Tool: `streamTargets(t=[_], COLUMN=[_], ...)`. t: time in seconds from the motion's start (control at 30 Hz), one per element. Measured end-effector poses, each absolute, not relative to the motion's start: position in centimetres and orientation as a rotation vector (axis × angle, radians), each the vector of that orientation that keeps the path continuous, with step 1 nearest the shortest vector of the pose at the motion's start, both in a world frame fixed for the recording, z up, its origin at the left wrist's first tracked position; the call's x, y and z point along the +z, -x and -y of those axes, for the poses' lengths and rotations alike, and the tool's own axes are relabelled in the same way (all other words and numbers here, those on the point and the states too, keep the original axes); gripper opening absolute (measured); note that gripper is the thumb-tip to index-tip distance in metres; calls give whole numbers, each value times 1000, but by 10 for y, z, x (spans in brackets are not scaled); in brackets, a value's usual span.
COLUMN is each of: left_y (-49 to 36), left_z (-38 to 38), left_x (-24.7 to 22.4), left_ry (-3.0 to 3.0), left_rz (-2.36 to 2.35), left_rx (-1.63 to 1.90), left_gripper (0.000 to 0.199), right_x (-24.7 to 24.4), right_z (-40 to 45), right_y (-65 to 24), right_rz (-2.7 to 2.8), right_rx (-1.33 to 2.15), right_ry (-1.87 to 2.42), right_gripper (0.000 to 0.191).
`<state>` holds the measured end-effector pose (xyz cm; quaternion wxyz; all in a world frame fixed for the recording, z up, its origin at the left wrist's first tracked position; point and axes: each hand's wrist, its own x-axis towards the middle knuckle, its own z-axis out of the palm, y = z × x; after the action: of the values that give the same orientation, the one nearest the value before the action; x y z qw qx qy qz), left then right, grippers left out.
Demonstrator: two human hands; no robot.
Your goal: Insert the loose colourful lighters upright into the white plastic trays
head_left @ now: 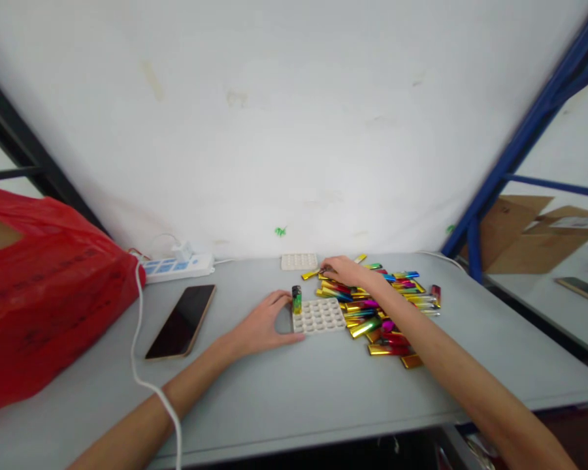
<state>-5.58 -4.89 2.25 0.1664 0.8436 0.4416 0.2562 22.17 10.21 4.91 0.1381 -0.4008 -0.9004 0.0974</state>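
My left hand (262,324) curves around the left edge of a white tray (323,320) with rows of small round holes, thumb at its front corner and fingers at its back corner. A green lighter (296,300) with a dark top stands upright at the tray's back left, beside my fingertips. Behind the tray, my right hand (342,270) has its fingers closed on the dark top of a gold lighter (310,275). Beneath that hand and forearm spreads a loose pile of shiny, multicoloured lighters (365,326), partly hidden by the arm.
A second white tray (298,262) lies by the wall. At the left are a phone (182,321), a power strip (186,267), a white cable (138,339) crossing near my left forearm, and a red plastic bag (53,300). Blue frame posts (500,153) and cardboard (514,241) stand right.
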Motion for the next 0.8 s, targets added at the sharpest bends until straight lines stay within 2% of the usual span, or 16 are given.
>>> streamTargets(t=[0.17,0.3,0.5,0.63,0.8], left_y=[58,59,58,59,59], left_z=[48,47,48,48,48], left_x=[21,22,25,24,24], left_ry=[-2424,-2440,-2446,-2450,-2443], left_rz=[-1258,-1244,-1269,-1262,-1259], left_rx=[721,738,710,706,708], left_gripper=[65,63,66,68,65], right_x=[50,52,44,42,47], right_z=[-106,-101,-93,-89,-85], right_y=[-230,-243,-249,-246,-246], right_rz=[2636,2654,2675,2633,2513], right_rx=[260,188,101,137,177], right_ry=[1089,1130,1155,1214,1085], right_gripper=[14,20,13,11,17])
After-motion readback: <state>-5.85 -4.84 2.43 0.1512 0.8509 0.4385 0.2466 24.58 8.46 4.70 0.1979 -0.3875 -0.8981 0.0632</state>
